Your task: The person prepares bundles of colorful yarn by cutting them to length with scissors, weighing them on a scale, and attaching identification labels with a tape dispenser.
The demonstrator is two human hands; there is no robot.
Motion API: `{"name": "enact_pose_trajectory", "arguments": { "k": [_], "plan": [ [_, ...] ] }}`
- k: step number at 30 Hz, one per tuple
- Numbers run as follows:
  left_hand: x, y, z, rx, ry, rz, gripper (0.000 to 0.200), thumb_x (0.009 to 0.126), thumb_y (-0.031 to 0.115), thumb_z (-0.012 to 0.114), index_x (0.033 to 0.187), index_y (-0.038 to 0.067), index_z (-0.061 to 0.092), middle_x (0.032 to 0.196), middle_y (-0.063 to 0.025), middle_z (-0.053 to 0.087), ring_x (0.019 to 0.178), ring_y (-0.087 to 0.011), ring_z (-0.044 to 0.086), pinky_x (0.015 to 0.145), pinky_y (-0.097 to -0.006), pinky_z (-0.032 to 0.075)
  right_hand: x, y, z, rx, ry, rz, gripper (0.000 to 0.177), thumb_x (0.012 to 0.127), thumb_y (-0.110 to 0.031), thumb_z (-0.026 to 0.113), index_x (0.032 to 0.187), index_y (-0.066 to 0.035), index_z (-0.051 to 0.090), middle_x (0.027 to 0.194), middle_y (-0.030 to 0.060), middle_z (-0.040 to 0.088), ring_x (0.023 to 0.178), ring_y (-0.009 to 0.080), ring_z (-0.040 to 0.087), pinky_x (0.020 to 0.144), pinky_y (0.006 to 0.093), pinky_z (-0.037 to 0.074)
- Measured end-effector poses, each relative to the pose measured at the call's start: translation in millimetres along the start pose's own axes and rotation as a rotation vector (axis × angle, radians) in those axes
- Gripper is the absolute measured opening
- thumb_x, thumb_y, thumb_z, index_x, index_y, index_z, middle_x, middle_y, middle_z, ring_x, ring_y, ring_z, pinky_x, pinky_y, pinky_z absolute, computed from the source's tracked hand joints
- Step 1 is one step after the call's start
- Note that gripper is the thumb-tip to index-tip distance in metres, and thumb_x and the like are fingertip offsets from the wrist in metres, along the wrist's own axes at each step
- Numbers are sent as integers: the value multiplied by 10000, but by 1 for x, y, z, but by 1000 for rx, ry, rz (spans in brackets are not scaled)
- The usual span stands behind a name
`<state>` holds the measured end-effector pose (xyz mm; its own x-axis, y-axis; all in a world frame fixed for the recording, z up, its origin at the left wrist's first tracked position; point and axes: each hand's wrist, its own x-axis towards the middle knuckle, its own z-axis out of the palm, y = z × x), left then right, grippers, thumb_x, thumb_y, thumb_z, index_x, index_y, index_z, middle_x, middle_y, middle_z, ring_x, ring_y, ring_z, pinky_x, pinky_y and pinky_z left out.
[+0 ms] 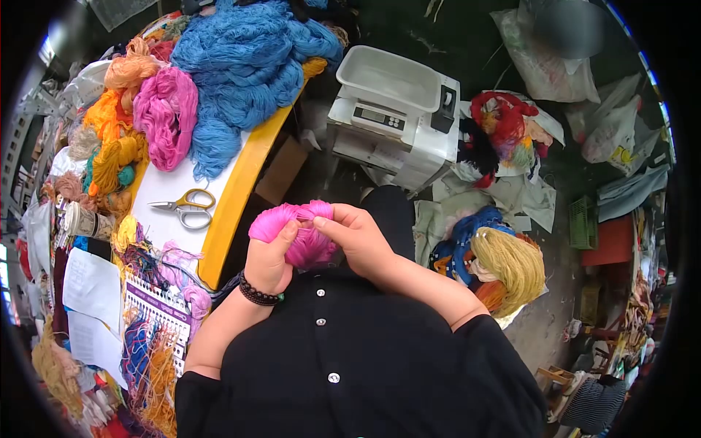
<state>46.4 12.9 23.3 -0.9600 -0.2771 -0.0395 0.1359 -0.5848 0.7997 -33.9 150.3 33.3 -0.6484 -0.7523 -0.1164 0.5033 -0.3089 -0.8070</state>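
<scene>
A bright pink ball of yarn (312, 247) is held between my two hands, close in front of my black shirt. My left hand (269, 257), with a dark beaded bracelet at the wrist, cups its left side, thumb on top. From the right, my right hand (358, 237) pinches at the yarn's upper surface with thumb and forefinger; its other fingers are partly hidden. Scissors (191, 207) with one yellow and one grey handle lie on the white tabletop to the left. Beyond them sit a pink skein (166, 119) and a large heap of blue yarn (248, 58).
The table's yellow edge (232, 208) runs along my left side. Ahead stands a digital scale (380, 117) with a white tray (391, 77). To the right, a tan skein (511, 263) lies among other yarn on the floor. A thread colour card (157, 306) and papers (91, 285) lie left.
</scene>
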Motion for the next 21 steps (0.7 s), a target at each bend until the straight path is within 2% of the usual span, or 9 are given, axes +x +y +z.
{"name": "enact_pose_trajectory", "arguments": {
  "k": [5,12,14,16,17,18,19,20,21],
  "plan": [
    [-3,5,-1,-22,-8,-29,182,908,103,567,1041,-9,622,989,-78,650,945,-163,602,869,-300,456,4,5,-3,64,-13,-39,179,917,-114,550,1020,15,621,976,38,645,888,69,573,792,233,463],
    [-10,-2,-1,-49,94,-52,165,909,115,571,1011,-1,632,1001,-74,639,926,-160,597,853,-295,458,3,3,-2,-465,62,27,205,870,-169,632,952,18,628,831,-6,640,738,36,543,657,219,466],
    [-10,-4,-6,26,34,-37,171,906,115,575,1025,3,626,1010,-78,637,935,-164,597,855,-298,459,2,9,-5,-578,77,47,211,859,-174,645,938,20,628,810,-10,636,718,31,535,637,220,465],
    [-11,-1,-6,105,-25,-20,179,903,116,579,1039,7,620,1020,-81,635,944,-169,596,858,-300,459,4,18,-6,-361,16,-1,170,866,-142,623,907,24,625,839,32,647,764,55,564,688,226,468],
    [-12,4,-3,1,-20,-59,194,906,118,571,1058,3,610,1031,-87,631,963,-179,593,872,-307,455,4,16,-2,-359,15,-3,170,866,-142,623,907,24,625,839,32,647,764,55,564,688,226,468],
    [-10,7,0,-101,-19,-99,210,908,119,563,1077,0,599,1042,-92,628,981,-189,590,885,-314,451,3,10,2,-157,39,-12,147,874,-123,597,893,21,618,868,58,650,796,86,581,715,240,469],
    [-8,8,-4,-120,-6,-134,256,907,155,558,1089,-24,580,1075,-121,618,1043,-234,575,936,-363,433,4,-1,7,44,62,-27,129,882,-105,571,880,18,610,898,84,653,827,117,598,743,255,470],
    [-6,21,1,-215,-40,-155,271,903,176,560,1078,-31,579,1090,-134,612,1073,-249,561,963,-390,416,5,-15,5,284,-11,18,132,898,-94,513,860,5,593,924,112,646,875,185,607,820,299,462],
    [-4,34,5,-311,-70,-182,289,900,198,562,1067,-38,577,1106,-148,605,1103,-264,547,991,-417,400,17,-17,-10,336,-29,-13,160,905,-138,502,839,-12,575,892,105,638,856,210,609,859,329,454]
  ]
}}
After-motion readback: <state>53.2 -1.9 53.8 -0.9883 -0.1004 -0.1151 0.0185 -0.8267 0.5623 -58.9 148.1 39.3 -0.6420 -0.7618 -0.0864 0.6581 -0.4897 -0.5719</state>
